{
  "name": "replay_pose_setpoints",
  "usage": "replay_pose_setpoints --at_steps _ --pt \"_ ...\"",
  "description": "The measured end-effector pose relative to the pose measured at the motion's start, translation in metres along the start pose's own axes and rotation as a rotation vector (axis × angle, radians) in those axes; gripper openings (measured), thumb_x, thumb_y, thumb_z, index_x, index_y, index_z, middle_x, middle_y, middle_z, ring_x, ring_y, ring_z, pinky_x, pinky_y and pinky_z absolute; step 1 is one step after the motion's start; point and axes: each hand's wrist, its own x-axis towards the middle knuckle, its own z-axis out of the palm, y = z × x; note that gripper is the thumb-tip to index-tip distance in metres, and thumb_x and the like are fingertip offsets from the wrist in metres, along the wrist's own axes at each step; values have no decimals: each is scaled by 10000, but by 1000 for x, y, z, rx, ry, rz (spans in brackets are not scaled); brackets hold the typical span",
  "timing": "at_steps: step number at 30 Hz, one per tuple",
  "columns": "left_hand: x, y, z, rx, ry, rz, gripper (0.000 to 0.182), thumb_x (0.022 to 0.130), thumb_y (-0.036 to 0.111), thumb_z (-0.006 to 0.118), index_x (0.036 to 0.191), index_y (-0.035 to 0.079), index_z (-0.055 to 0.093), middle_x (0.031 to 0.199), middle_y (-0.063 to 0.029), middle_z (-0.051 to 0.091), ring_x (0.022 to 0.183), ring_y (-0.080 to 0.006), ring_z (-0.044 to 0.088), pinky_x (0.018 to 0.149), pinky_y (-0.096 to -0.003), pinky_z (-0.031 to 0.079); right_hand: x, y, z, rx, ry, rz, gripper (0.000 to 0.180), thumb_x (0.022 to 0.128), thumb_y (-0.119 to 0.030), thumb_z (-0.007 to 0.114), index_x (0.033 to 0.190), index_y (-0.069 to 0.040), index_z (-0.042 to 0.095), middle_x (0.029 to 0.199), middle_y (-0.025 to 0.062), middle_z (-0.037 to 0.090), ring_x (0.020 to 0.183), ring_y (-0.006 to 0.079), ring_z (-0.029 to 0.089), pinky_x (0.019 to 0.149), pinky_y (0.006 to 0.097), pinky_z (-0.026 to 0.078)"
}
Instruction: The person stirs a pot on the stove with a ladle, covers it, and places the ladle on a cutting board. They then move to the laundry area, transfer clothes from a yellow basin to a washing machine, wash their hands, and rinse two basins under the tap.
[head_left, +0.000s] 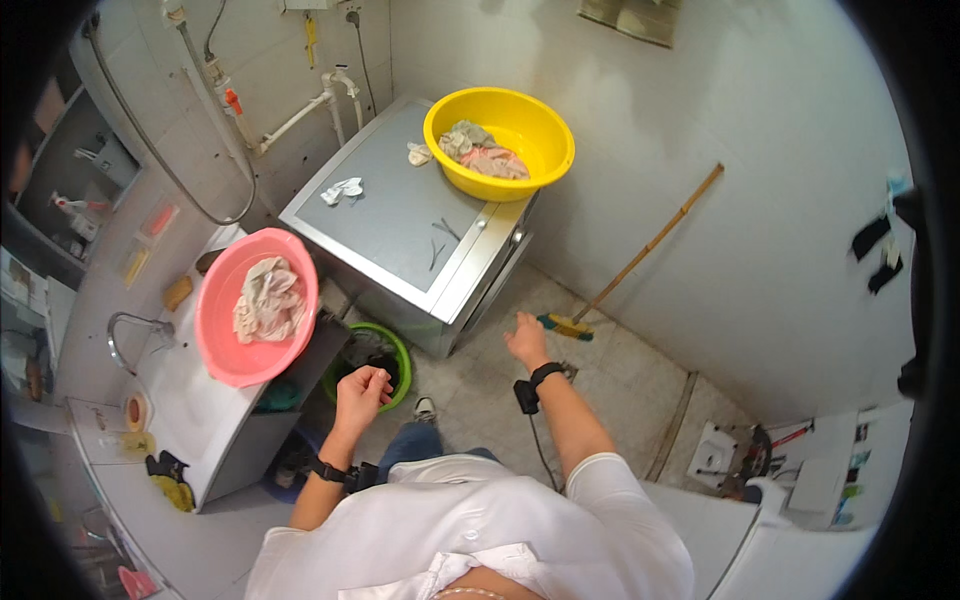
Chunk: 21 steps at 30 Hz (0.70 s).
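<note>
My left hand hangs in the air with its fingers curled in and nothing seen in it. Below it stands a green plastic bucket with something dark inside. My right hand is held out over the floor, fingers apart, with nothing in it. A pink basin with wet-looking, pale crumpled cloth sits on the washbasin to the left. On the grey-topped washing machine rests a yellow basin holding beige, grey and pink cloths.
A small white cloth and thin dark strips lie on the machine top. A broom leans against the right wall, its bristles on the floor. The washbasin has a curved tap. A shower hose hangs on the left wall.
</note>
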Motion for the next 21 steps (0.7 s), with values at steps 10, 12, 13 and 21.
replay_pose_setpoints --at_steps 10,12,13,21 --pt "112 27 86 155 -120 -26 222 949 157 526 863 -23 623 689 -42 620 578 -88 580 531 -233 468 167 31 -15 -223 -105 -98 708 857 -214 636 1443 -62 267 1536 144 150 1421 329 112 1122 483 201" --pt "118 24 102 155 -39 -93 224 948 158 523 857 -22 622 682 -39 619 580 -89 580 531 -234 468 210 39 -11 -244 -100 -147 685 852 -206 634 1435 -82 297 1537 143 145 1422 324 108 1119 504 190" --pt "119 23 111 144 2 -136 226 948 158 522 854 -21 622 679 -37 618 581 -89 580 531 -234 468 229 45 -7 -313 -117 -194 620 863 -203 611 1407 -86 338 1536 144 145 1421 323 111 1116 512 188" --pt "134 41 222 45 201 -321 244 953 155 515 814 -16 620 684 -50 624 573 -106 589 522 -247 479 294 113 17 -357 242 -684 185 888 -135 490 1046 -83 572 1098 174 551 1155 361 444 1035 531 280"
